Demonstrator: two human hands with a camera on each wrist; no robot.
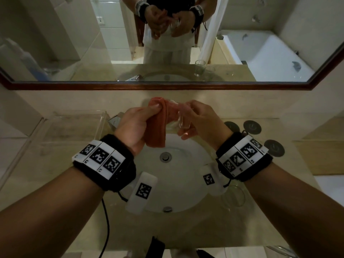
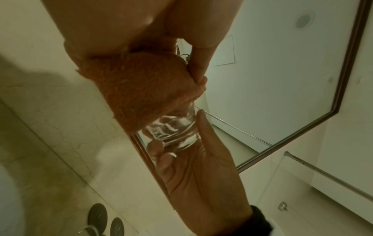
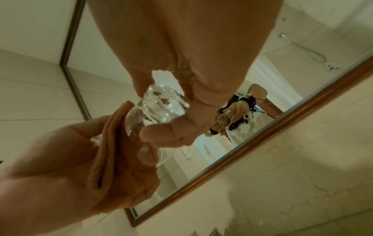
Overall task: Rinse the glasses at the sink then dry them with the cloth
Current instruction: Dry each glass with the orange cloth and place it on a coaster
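Note:
Above the white sink (image 1: 189,164) my right hand (image 1: 201,120) grips a clear glass (image 1: 183,122) by its base, lying on its side. My left hand (image 1: 137,123) holds an orange cloth (image 1: 158,125), pinched between thumb and fingers and pushed into the glass's mouth. In the left wrist view the cloth (image 2: 145,95) covers the upper part of the glass (image 2: 173,132) while the right hand (image 2: 201,175) cups its thick base. In the right wrist view the glass (image 3: 159,110) sits between thumb and fingers, with the cloth (image 3: 113,151) in the left hand (image 3: 60,167).
A second clear glass (image 1: 235,196) stands on the counter right of the sink, partly behind my right wrist. Three dark round coasters (image 1: 252,127) lie at the back right. A clear acrylic tray (image 1: 70,131) sits left. The faucet (image 1: 114,121) is behind my left hand. The mirror (image 1: 74,43) spans the wall.

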